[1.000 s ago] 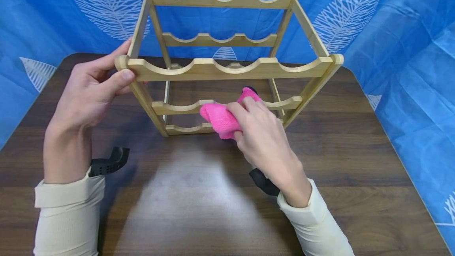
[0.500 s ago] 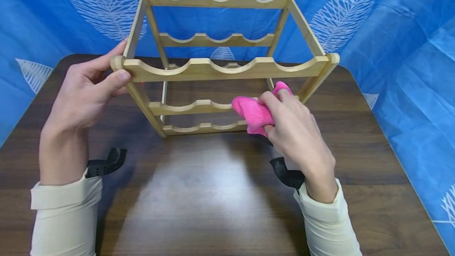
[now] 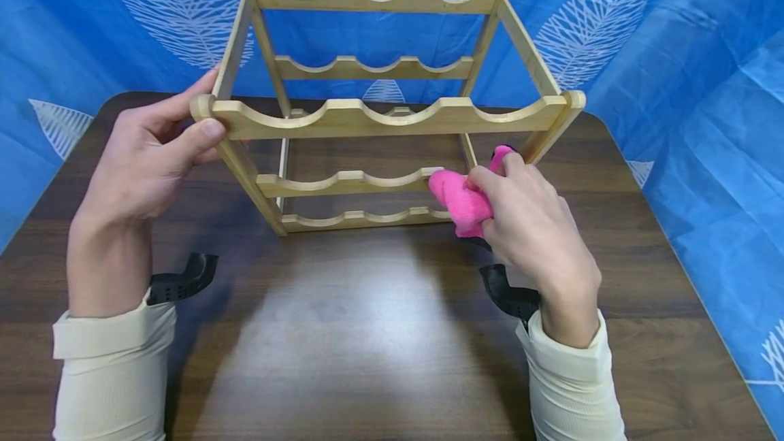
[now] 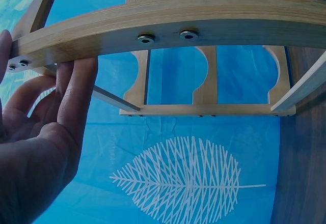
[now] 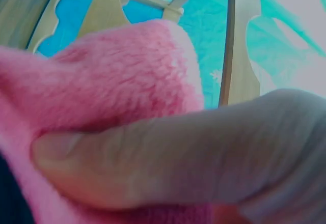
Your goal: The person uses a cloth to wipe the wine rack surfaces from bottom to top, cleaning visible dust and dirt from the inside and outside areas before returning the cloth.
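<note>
A light wooden rack (image 3: 386, 120) with scalloped rails, like a wine rack, stands upright on the table. My left hand (image 3: 143, 155) grips its front left post near the top corner, thumb in front and fingers behind. In the left wrist view the fingers (image 4: 76, 94) reach around the post, which has metal bolts in it. My right hand (image 3: 533, 223) holds a bunched pink cloth (image 3: 461, 201) against the right part of the lower front rail (image 3: 349, 184). The right wrist view has the thumb pressing into the fluffy cloth (image 5: 132, 76). The cloth and hand hide the rail's right end.
The dark wooden table (image 3: 343, 359) extends in front of the rack and to both sides. A blue curtain (image 3: 692, 101) with white leaf prints hangs behind and at the sides. Black straps (image 3: 184, 279) with mounts sit on both wrists.
My right hand has slid to the right along the lower rail with the cloth, from the middle to near the right post. The left hand keeps its grip on the post.
</note>
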### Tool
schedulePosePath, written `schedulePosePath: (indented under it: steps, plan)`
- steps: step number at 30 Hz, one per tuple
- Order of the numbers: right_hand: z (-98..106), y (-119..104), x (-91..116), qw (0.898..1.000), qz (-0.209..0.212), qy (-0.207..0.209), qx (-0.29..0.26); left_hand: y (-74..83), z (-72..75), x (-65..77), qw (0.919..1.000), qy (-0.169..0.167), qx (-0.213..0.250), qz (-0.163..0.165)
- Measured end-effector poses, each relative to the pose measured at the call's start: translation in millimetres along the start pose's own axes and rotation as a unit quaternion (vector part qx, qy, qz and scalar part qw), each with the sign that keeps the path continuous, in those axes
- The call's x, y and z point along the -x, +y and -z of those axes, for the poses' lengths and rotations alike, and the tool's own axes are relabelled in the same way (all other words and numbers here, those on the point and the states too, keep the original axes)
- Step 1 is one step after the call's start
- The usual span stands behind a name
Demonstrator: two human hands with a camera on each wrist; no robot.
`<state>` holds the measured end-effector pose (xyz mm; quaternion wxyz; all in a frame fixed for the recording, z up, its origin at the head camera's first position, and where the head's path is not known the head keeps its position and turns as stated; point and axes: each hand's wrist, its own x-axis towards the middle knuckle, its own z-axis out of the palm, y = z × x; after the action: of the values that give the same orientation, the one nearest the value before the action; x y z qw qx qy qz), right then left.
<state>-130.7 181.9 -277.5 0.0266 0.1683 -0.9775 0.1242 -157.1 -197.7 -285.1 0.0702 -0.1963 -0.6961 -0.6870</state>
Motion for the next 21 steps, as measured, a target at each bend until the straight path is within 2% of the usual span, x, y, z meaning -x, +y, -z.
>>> schedulePosePath:
  steps: [3,6,14,21]
  plan:
    - [-1.1,-1.3,-0.6,1.000,-0.007,-0.013,0.022,0.0,0.2,0.2,1.0000,-0.001,0.001,0.001]
    - [-4.1,-2.4,-2.1,1.000,0.002,0.001,0.031,-0.3,0.6,-0.1,1.0000,-0.005,0.007,-0.002]
    - [-19.5,-17.7,-10.9,0.995,0.079,0.063,0.004,-1.5,1.7,-1.2,0.9996,-0.005,0.028,-0.003]
    - [-30.0,-29.6,-14.9,0.991,0.112,0.077,-0.012,-1.7,1.7,-1.6,0.9989,-0.004,0.046,0.002]
